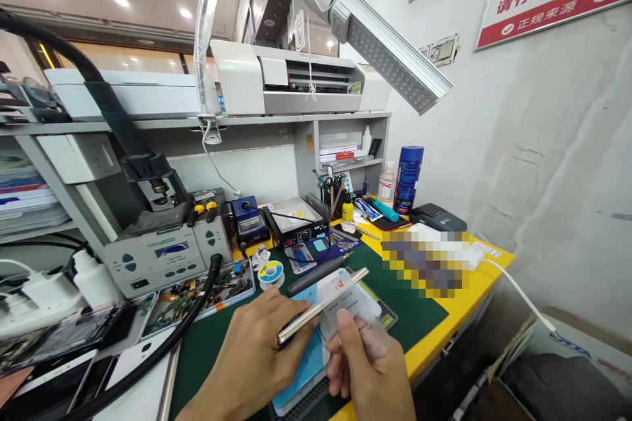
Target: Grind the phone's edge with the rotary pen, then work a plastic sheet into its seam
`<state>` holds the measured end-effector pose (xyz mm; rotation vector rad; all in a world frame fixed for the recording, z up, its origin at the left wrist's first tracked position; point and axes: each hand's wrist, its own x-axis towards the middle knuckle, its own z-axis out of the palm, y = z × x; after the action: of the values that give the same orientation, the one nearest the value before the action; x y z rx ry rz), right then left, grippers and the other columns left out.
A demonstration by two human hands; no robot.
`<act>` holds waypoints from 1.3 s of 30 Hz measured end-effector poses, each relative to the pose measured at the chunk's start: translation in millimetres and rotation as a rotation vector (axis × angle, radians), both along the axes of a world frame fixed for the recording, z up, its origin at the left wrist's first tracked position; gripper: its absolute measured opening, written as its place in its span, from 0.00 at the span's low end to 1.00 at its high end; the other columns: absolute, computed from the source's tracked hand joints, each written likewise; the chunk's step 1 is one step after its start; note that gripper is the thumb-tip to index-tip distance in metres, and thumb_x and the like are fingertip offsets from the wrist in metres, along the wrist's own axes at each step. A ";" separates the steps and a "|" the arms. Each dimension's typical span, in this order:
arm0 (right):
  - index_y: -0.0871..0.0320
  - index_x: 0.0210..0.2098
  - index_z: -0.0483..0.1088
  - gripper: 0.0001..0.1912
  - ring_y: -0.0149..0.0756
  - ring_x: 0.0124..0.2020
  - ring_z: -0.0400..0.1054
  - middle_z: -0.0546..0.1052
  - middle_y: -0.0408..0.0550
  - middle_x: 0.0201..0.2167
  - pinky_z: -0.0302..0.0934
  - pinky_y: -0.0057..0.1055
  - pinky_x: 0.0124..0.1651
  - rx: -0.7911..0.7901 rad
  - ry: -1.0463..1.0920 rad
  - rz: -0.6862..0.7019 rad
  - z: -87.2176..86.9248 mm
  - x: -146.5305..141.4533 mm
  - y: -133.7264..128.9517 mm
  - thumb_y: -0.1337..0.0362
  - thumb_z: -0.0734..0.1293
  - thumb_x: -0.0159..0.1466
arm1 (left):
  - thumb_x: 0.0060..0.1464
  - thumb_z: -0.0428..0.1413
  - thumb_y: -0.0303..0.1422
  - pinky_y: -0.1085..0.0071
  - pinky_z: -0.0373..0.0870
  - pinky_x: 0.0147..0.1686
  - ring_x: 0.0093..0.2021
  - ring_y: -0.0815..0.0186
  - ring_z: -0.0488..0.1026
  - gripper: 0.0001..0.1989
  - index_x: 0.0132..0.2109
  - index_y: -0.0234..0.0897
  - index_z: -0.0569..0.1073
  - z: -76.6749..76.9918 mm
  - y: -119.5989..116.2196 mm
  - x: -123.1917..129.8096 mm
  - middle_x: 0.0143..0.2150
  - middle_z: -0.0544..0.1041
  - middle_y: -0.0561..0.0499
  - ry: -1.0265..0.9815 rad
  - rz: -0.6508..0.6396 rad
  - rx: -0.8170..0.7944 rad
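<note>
My left hand [264,342] is closed around a thin, flat device like a phone [323,306], seen nearly edge-on and tilted up to the right. Close beside it, my right hand [370,362] pinches a translucent film with printed text [348,308] between thumb and fingers. Whether the film touches the device, I cannot tell. Under both hands lie a light-blue flat packet [299,385] and a dark perforated pad [388,317] on the green mat [415,306]. A dark pen-like tool [316,275] rests just beyond the device.
A solder spool [271,273] and a tray of small parts [232,289] sit to the left, crossed by a black hose [197,316]. Behind are a soldering station [249,220] and a heating plate [296,220]. A lamp [395,46] hangs overhead. Bottles and a blue can [409,177] stand at the back right.
</note>
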<state>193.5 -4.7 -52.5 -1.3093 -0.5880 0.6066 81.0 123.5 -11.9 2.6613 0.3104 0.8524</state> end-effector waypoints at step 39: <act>0.60 0.25 0.71 0.32 0.27 0.13 0.64 0.71 0.44 0.13 0.57 0.21 0.18 0.047 -0.068 0.012 2.2 -6.2 4.8 0.36 0.65 0.65 | 0.69 0.51 0.34 0.67 0.62 0.34 0.33 0.63 0.69 0.11 0.37 0.44 0.74 -1.6 0.6 -0.2 0.32 0.77 0.54 0.011 -0.016 0.023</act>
<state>187.3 0.1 -50.3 -1.2872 -0.6632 0.5569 80.8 124.1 -13.4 2.6865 0.2829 0.8421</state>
